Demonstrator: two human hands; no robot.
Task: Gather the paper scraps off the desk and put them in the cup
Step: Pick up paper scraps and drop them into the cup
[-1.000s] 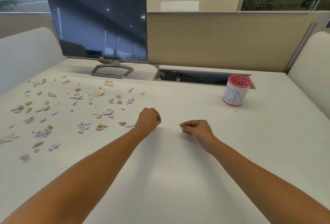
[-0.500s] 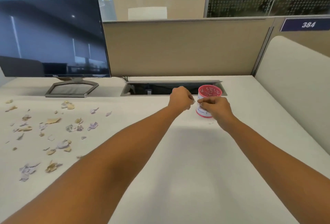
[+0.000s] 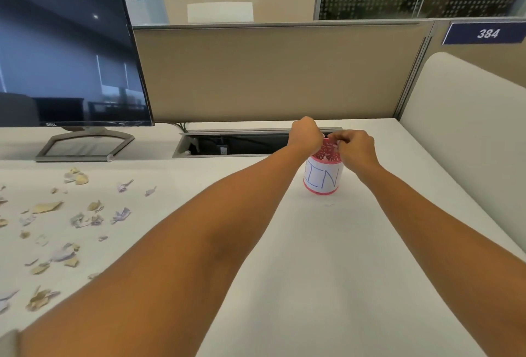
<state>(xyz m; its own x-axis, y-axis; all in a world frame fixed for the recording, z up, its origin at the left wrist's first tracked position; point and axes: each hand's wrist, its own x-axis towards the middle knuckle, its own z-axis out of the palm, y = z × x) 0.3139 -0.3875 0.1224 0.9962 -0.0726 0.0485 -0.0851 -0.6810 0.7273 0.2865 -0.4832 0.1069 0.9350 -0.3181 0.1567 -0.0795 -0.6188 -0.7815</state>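
Note:
A pink cup point(image 3: 323, 178) with a white label stands upright on the white desk point(image 3: 327, 271), right of centre. Both my hands hover over its mouth. My left hand point(image 3: 305, 134) is curled into a fist at the cup's left rim; what it holds is hidden. My right hand point(image 3: 353, 147) has its fingertips pinched together over the right rim, with a small pale paper scrap between them. Several tan and lilac paper scraps point(image 3: 85, 218) lie spread over the left part of the desk. One tiny scrap point(image 3: 328, 204) lies just in front of the cup.
A dark monitor point(image 3: 65, 51) on a grey stand point(image 3: 85, 144) stands at the back left. An open cable tray point(image 3: 236, 144) is sunk into the desk behind the cup. Beige partitions point(image 3: 273, 71) close the back, and a white padded panel point(image 3: 466, 134) closes the right.
Both hands have travelled from the middle of the desk up to the cup and now sit over its mouth. My view has swung right, away from the scraps.

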